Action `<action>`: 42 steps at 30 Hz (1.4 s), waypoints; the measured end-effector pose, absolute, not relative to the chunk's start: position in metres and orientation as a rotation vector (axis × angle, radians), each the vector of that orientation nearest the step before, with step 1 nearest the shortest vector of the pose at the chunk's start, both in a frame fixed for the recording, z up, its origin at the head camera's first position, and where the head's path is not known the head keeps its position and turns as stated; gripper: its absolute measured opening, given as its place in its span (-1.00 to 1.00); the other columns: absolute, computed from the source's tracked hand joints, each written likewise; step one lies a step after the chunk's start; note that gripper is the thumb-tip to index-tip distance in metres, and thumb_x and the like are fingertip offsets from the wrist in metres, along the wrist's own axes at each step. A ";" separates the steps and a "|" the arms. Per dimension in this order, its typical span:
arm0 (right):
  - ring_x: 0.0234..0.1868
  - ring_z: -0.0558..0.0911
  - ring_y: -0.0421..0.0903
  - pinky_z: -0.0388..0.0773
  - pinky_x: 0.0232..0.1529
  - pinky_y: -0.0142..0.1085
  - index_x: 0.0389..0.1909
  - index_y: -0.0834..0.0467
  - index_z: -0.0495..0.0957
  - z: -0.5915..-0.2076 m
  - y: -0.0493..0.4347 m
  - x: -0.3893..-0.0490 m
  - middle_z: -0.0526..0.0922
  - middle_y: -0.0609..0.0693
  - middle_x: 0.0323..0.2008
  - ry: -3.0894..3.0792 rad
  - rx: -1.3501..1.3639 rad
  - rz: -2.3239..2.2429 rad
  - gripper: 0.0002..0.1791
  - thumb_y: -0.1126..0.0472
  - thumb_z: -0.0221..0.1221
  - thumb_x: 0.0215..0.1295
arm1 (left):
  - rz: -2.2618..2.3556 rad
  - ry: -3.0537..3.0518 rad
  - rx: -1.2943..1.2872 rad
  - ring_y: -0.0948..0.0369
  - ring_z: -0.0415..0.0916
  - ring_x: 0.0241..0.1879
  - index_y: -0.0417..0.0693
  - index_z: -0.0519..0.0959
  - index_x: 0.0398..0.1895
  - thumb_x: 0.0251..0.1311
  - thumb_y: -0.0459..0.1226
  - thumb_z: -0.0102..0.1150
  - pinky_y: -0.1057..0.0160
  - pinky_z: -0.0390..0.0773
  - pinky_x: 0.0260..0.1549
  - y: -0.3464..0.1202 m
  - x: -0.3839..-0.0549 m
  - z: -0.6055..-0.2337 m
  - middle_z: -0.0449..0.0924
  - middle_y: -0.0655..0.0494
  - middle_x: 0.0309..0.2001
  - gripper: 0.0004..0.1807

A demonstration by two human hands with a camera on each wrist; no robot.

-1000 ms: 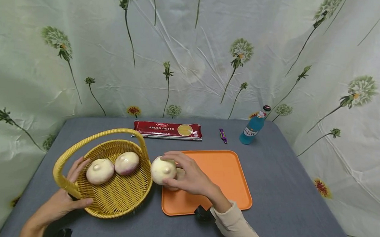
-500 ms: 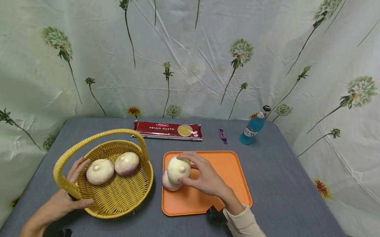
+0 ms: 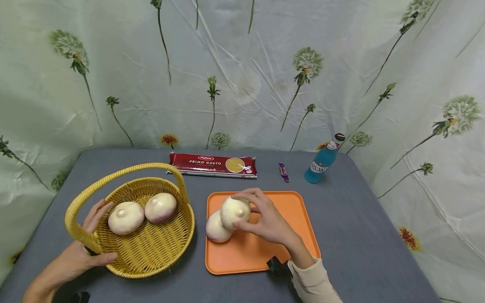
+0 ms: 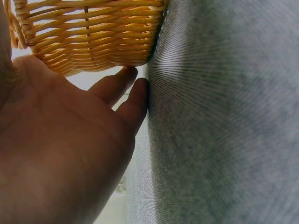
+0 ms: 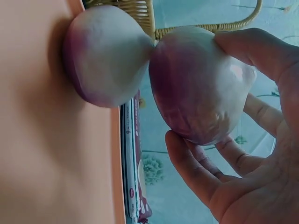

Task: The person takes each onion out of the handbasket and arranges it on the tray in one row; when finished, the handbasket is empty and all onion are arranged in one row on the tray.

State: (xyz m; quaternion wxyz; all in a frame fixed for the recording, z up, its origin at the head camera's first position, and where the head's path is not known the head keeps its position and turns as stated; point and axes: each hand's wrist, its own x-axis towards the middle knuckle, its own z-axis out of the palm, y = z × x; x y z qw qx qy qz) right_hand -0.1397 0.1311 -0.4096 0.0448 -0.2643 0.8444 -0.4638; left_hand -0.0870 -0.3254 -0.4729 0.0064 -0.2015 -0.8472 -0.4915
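Observation:
In the head view my right hand (image 3: pixel 268 219) holds a white and purple turnip (image 3: pixel 234 212) between thumb and fingers, over the orange tray (image 3: pixel 267 259). A second turnip (image 3: pixel 218 228) sits on the tray's left part. The right wrist view has the held turnip (image 5: pixel 198 88) raised off the tray, close against the tip of the other turnip (image 5: pixel 105 56). My left hand (image 3: pixel 74 258) rests against the left side of a yellow wicker basket (image 3: pixel 157 250), fingers and thumb spread along its outer wall. Inside the basket lie two turnips, one left (image 3: pixel 125 218) and one right (image 3: pixel 160 207).
Behind the tray lies a red Primo Gusto pasta packet (image 3: pixel 213 165). A small purple-wrapped candy (image 3: pixel 283 172) is to its right, then a blue bottle (image 3: pixel 322 160) standing upright. The basket's tall handle (image 3: pixel 117 175) arches above it. A floral curtain (image 3: pixel 239 70) hangs behind the table.
My right hand has carried the turnip rightward from beside the basket's rim to over the tray, uncovering the turnip there. My left hand has stayed at the basket.

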 end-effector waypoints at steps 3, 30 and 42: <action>0.21 0.48 -0.10 0.58 0.13 -0.13 0.26 -0.11 0.51 -0.411 0.135 -0.142 0.39 -0.07 0.17 2.584 -0.771 -1.423 -0.40 0.09 0.43 0.19 | -1.539 -2.649 -0.635 0.57 -0.48 0.47 0.01 -0.17 0.64 -0.05 -0.46 0.42 0.71 -0.25 0.12 -0.325 -0.088 -0.472 -0.49 0.11 0.61 0.24; 0.10 0.53 0.05 0.60 0.05 -0.05 0.30 -0.03 0.48 -0.418 0.159 -0.154 0.46 0.02 0.20 2.613 -0.582 -1.239 -0.39 0.08 0.40 0.22 | -1.545 -2.648 -0.634 0.58 -0.49 0.46 0.02 -0.21 0.64 -0.03 -0.48 0.40 0.68 -0.32 0.15 -0.325 -0.085 -0.472 -0.52 0.10 0.61 0.25; 0.20 0.49 0.09 0.44 0.17 0.12 0.25 0.02 0.50 -0.422 0.160 -0.155 0.47 0.03 0.28 2.653 -0.617 -1.056 -0.41 0.08 0.42 0.19 | -1.522 -2.651 -0.629 0.58 -0.49 0.46 0.02 -0.21 0.64 -0.08 -0.51 0.43 0.71 -0.28 0.12 -0.325 -0.086 -0.473 -0.52 0.02 0.61 0.28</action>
